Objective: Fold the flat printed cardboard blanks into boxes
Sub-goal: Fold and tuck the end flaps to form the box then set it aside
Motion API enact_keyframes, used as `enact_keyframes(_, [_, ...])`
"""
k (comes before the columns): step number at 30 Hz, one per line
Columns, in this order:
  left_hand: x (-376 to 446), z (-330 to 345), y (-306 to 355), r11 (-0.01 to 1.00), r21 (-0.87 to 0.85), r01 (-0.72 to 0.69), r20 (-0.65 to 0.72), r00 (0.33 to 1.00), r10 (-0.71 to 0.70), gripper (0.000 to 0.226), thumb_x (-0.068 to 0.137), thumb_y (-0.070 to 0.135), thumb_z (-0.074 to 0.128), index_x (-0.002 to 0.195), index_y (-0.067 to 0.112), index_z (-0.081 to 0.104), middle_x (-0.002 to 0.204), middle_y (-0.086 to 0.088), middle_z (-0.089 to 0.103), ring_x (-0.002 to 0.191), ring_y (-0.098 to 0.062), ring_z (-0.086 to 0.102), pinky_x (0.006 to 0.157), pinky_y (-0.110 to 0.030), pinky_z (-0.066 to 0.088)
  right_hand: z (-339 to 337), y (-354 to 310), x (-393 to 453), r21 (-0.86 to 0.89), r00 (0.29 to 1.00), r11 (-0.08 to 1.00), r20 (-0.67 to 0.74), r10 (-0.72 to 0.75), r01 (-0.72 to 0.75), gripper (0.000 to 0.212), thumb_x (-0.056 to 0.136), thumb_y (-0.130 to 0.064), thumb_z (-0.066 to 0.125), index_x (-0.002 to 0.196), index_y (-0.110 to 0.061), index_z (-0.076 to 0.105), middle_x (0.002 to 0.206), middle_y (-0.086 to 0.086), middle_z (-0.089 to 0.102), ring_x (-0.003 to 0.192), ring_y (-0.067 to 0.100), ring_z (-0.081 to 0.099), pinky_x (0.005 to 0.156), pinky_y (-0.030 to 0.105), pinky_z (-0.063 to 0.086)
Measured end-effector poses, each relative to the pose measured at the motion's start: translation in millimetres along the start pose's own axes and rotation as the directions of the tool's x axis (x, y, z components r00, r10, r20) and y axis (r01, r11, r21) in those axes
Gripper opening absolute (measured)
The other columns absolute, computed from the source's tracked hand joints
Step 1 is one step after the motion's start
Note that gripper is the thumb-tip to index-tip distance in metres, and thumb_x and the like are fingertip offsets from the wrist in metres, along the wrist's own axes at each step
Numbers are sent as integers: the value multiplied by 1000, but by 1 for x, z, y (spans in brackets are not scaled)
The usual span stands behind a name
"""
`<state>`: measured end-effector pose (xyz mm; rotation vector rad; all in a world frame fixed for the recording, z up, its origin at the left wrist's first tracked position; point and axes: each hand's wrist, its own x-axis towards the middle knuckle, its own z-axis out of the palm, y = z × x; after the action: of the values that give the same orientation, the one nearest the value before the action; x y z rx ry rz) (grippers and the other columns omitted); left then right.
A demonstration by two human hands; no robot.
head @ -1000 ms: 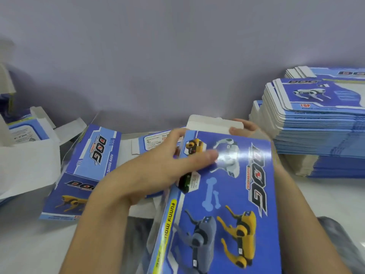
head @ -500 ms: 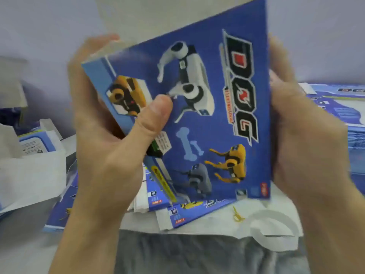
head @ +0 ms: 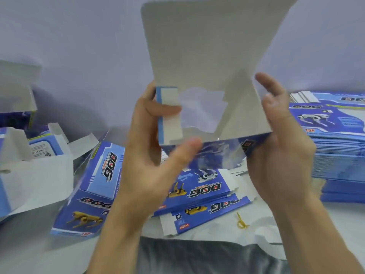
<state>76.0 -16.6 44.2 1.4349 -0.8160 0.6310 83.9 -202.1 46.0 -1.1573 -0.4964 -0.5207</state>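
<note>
I hold a partly opened blue "DOG" box (head: 207, 56) up in front of me, its white inside facing me and a tall flap standing upward. My left hand (head: 150, 165) grips its left edge, a finger across a small side flap and the thumb under the bottom edge. My right hand (head: 280, 155) presses against the box's right side with its fingers roughly straight and pointing up. A tall stack of flat printed blanks (head: 335, 151) lies at the right.
A folded blue box (head: 94, 184) lies at the left below my hands. Loose flat blanks (head: 205, 194) lie in the middle. Open white-sided boxes (head: 35, 175) crowd the far left. A yellow rubber band (head: 242, 221) lies on the white surface, and grey cloth (head: 197, 258) is nearest me.
The box went from lying low in front of me to being raised and turned, so its white inside now faces me instead of the printed front. My right fingers have straightened.
</note>
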Motion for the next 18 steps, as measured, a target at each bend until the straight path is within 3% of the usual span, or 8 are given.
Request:
enact_keyframes(3, [1, 0, -3, 995, -71, 64, -115, 991, -72, 7, 94, 10, 54, 96, 13, 49, 113, -1, 54, 91, -21, 51, 78, -34, 41, 21, 3, -10, 79, 990, 987, 13, 139, -139, 54, 83, -17, 59, 133, -36, 51, 114, 8, 61, 84, 14, 63, 75, 24, 50])
enact_keyframes(5, [3, 3, -6, 993, -58, 102, -238, 965, -113, 24, 92, -1, 52, 106, 17, 44, 105, 4, 55, 84, -16, 51, 72, -30, 44, 20, 6, -12, -48, 992, 993, 69, 108, -105, 64, 75, -25, 57, 135, -47, 49, 112, 5, 65, 88, 30, 58, 82, 41, 44])
enact_keyframes(7, [3, 4, -8, 985, -137, 107, -243, 960, -138, 56, 90, -6, 50, 132, 26, 31, 116, 1, 57, 94, -22, 56, 77, -39, 49, 18, 10, -8, -125, 990, 989, 108, 92, -78, 66, 78, -24, 54, 135, -55, 48, 114, 7, 67, 86, 40, 54, 79, 46, 41])
enact_keyframes(10, [3, 0, -8, 989, -136, 61, -181, 980, -85, 78, 91, -8, 48, 148, 38, 23, 124, 2, 58, 103, -26, 56, 88, -45, 48, 18, 15, -11, -166, 995, 985, 80, 58, -44, 58, 85, -13, 50, 126, -54, 56, 113, 3, 67, 87, 29, 57, 77, 42, 43])
enact_keyframes(13, [4, -2, -6, 983, -168, 80, -172, 979, -109, 56, 86, -5, 52, 116, 42, 56, 126, 0, 59, 115, -32, 55, 93, -51, 42, 15, 14, -10, -139, 998, 990, 61, 28, -19, 44, 90, -2, 48, 107, -38, 67, 101, -12, 69, 86, 10, 62, 74, 23, 48])
enact_keyframes(15, [1, -4, -4, 983, -165, 82, -180, 977, -112, 36, 82, 0, 55, 101, 30, 61, 131, -9, 57, 119, -30, 56, 94, -48, 42, 13, 10, -7, -13, 982, 982, 36, 186, -186, 46, 94, 16, 45, 113, -21, 64, 104, -27, 67, 94, -6, 64, 76, 9, 49])
enact_keyframes(16, [-1, -5, -4, 978, -192, 76, -158, 982, -107, 26, 82, 5, 54, 100, 23, 60, 133, -12, 55, 122, -27, 55, 95, -45, 42, 11, 5, -8, 112, 967, 961, 23, 253, -254, 48, 94, 20, 43, 119, -16, 62, 114, -27, 65, 106, -7, 62, 85, 8, 47])
enact_keyframes(18, [-2, -7, 0, 944, -312, 105, -107, 984, -145, 28, 79, 23, 58, 105, 12, 57, 136, -15, 52, 132, -25, 49, 102, -40, 39, -2, 6, -15, 234, 963, 934, 65, 263, -271, 33, 103, 0, 40, 128, -9, 59, 128, 0, 64, 123, 12, 59, 96, 20, 48])
